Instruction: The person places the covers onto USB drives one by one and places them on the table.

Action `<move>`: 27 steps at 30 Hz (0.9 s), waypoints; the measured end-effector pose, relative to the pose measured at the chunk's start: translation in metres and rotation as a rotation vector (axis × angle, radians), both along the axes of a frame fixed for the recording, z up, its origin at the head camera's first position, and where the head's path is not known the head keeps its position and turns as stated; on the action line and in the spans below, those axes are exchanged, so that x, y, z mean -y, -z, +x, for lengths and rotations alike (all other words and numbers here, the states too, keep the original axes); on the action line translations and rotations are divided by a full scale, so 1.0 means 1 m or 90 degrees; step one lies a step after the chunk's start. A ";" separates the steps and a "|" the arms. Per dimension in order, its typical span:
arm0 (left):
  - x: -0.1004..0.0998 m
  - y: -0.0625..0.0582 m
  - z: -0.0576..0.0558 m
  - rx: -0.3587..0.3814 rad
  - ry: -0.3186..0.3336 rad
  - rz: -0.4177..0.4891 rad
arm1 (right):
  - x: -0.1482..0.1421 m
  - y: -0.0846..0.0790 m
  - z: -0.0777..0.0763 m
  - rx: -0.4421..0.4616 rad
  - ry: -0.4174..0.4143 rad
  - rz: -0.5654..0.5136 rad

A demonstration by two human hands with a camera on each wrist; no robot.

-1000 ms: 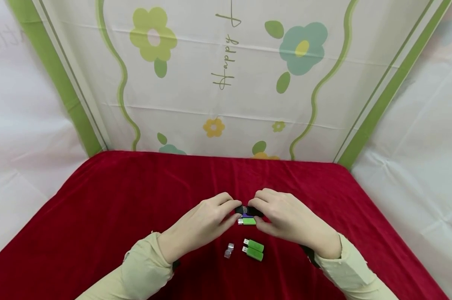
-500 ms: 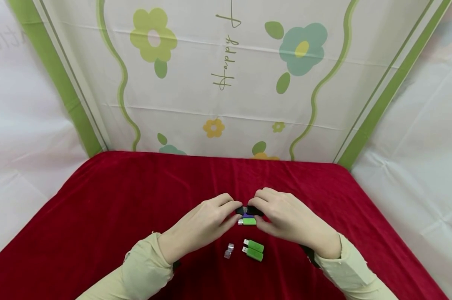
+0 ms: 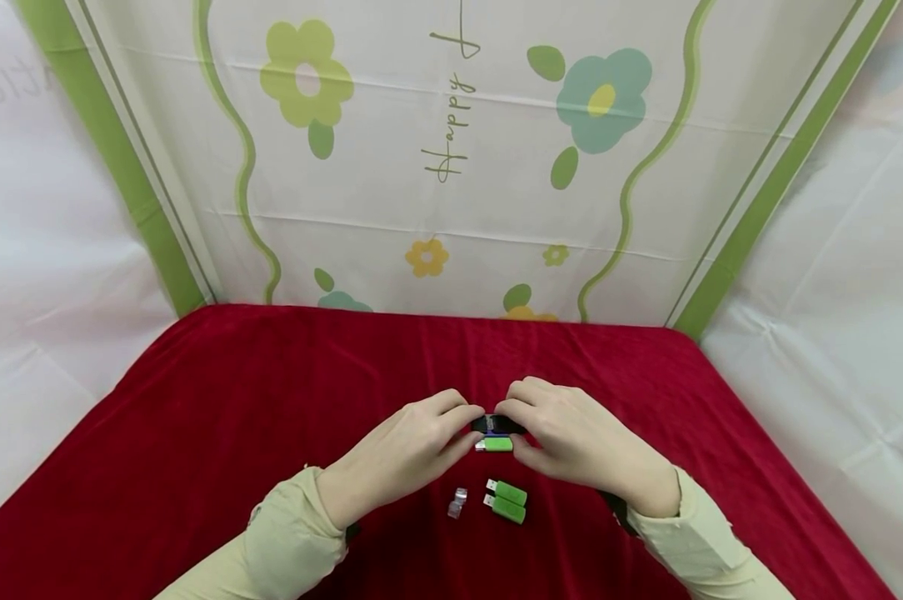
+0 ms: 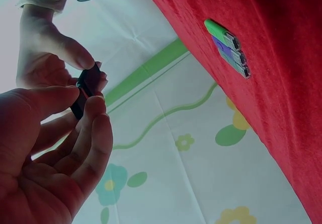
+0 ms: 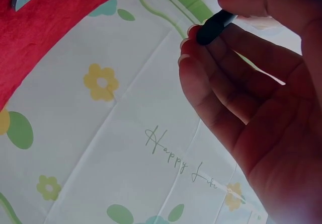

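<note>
Between my two hands, above the red cloth, is a black USB stick [image 3: 506, 424], also seen in the left wrist view [image 4: 89, 83]. My left hand [image 3: 410, 437] pinches its left end between thumb and fingers. The other end is pinched by my right hand [image 3: 579, 435], and in the right wrist view that dark end [image 5: 214, 28] lies between thumb and fingertips. A little printed or metal part shows between the fingers in the head view. Below it on the cloth, a green USB stick [image 4: 217, 29], a purple one [image 4: 222, 47] and a greyish one [image 4: 232, 63] lie side by side.
Closer to the person, two green USB sticks [image 3: 507, 500] lie together with bare metal plugs pointing left. Small clear caps [image 3: 457, 502] lie to their left. The red cloth [image 3: 271, 400] covers the table, and a flowered curtain [image 3: 451, 200] hangs behind it.
The hands stay almost in place. Less bright metal shows between the black parts of the USB stick than a second ago. The sticks on the cloth have not moved.
</note>
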State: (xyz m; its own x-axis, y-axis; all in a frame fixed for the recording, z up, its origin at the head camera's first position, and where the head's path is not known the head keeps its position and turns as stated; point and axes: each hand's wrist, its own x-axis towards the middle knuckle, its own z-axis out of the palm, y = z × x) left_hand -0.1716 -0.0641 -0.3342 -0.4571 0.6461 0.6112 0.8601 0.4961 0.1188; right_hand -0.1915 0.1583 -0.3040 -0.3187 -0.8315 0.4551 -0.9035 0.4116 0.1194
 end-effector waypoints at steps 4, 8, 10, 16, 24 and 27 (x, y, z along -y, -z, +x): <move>0.000 0.000 0.000 -0.007 -0.004 0.000 | 0.000 0.000 0.000 0.005 0.007 0.010; 0.001 0.000 0.000 -0.008 -0.005 0.001 | 0.000 -0.001 0.001 0.003 0.007 0.015; 0.001 0.000 -0.001 -0.009 -0.006 0.001 | 0.001 -0.001 0.001 0.000 0.005 0.015; 0.001 0.001 -0.001 -0.011 -0.011 0.003 | 0.001 -0.002 0.001 0.001 0.009 0.019; 0.001 0.000 -0.002 -0.018 -0.015 0.005 | 0.000 -0.002 0.000 0.012 0.025 0.032; 0.001 0.000 -0.001 -0.019 -0.015 0.008 | -0.001 0.000 0.000 0.010 0.020 0.027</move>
